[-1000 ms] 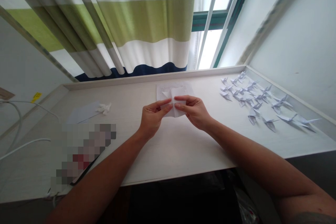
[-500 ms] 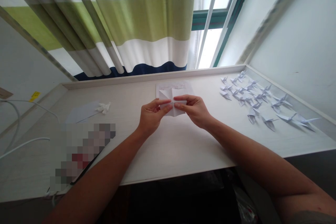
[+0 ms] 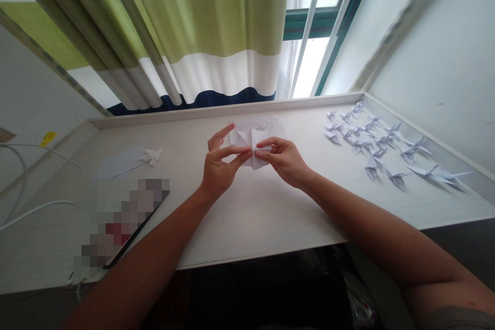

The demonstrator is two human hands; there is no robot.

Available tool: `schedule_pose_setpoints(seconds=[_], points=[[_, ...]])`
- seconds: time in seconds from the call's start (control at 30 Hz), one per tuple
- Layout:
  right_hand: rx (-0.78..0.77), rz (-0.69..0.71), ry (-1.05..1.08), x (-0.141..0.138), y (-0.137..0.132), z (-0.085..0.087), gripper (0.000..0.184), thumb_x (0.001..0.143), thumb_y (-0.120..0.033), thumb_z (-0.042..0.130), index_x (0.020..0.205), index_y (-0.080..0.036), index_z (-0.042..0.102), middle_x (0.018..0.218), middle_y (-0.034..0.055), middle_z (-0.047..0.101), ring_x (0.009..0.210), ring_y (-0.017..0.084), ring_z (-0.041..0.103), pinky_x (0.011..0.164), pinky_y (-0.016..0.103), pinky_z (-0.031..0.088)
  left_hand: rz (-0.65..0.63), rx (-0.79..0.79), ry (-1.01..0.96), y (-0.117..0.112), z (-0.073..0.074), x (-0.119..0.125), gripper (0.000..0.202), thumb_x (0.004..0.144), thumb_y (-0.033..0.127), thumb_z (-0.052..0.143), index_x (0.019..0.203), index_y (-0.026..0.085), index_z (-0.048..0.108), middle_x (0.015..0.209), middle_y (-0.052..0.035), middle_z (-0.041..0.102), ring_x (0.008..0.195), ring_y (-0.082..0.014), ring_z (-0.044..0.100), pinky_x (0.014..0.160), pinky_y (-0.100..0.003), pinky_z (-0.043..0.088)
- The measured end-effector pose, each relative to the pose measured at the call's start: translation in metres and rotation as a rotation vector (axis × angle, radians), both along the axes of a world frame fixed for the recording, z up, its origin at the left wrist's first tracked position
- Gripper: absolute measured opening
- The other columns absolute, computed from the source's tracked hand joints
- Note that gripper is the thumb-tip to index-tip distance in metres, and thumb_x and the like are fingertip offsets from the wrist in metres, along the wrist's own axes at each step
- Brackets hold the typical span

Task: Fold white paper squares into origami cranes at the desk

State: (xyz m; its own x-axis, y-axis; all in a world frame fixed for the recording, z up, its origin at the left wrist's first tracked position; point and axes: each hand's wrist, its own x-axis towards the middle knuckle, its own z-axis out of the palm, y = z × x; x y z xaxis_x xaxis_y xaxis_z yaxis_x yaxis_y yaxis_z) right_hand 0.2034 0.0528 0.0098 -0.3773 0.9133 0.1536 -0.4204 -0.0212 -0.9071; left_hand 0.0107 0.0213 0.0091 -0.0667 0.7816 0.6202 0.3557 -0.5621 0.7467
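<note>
Here, at the left edge of the frame, white cables [image 3: 58,202] curl near a yellow tag [image 3: 48,138]. Next, in the lower left, a flat, blurred-out object lies on the pale surface [image 3: 263,221], with sheets of paper [image 3: 119,161] and a crumpled tissue [image 3: 152,157] above it. At the centre, the left hand [image 3: 218,170] pinches a creased white paper [image 3: 258,161] between thumb and forefinger, another finger lifted away. Behind this paper lies a printed sheet [image 3: 276,125]. The right hand [image 3: 288,162] grips the paper's right side, thumb and forefinger closed on it. Over at the right, folded paper birds [image 3: 382,142] stand clustered near the wall.
</note>
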Motion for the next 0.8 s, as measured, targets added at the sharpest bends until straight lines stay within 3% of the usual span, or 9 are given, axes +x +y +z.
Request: schedule_pose_setpoints(seconds=[0.3,0.67,0.8], points=[[0.008,0.04,0.034,-0.0015,-0.0006,-0.0009,0.029,0.066,-0.035,0.102,0.084,-0.023,0.082,0.083,0.0003,0.081,0.079,0.016,0.075,0.076,0.032,0.063,-0.122,-0.016,-0.077,0.0029,-0.0018,0.0005,0.012,0.086,0.036,0.088,0.097,0.036,0.087,0.134,-0.0059,0.076,0.134,-0.0298,0.063,0.116,-0.054,0.046],[0.042,0.024,0.004,-0.0049,0.0,-0.0071,0.027,0.07,-0.04,0.099,0.086,-0.025,0.084,0.086,0.0014,0.081,0.081,0.016,0.073,0.077,0.032,0.06,-0.102,0.062,-0.055,0.0037,-0.0029,0.0019,0.008,0.088,0.034,0.087,0.095,0.035,0.087,0.116,-0.0058,0.079,0.12,-0.0262,0.068,0.105,-0.047,0.052],[0.078,-0.002,-0.047,-0.0068,-0.0002,-0.01,0.03,0.075,-0.047,0.096,0.092,-0.026,0.084,0.092,0.0016,0.08,0.085,0.018,0.072,0.083,0.037,0.061,-0.098,0.091,-0.075,0.0073,-0.0078,0.0023,0.006,0.088,0.034,0.087,0.095,0.034,0.087,0.116,-0.0053,0.078,0.117,-0.0248,0.07,0.103,-0.045,0.053]])
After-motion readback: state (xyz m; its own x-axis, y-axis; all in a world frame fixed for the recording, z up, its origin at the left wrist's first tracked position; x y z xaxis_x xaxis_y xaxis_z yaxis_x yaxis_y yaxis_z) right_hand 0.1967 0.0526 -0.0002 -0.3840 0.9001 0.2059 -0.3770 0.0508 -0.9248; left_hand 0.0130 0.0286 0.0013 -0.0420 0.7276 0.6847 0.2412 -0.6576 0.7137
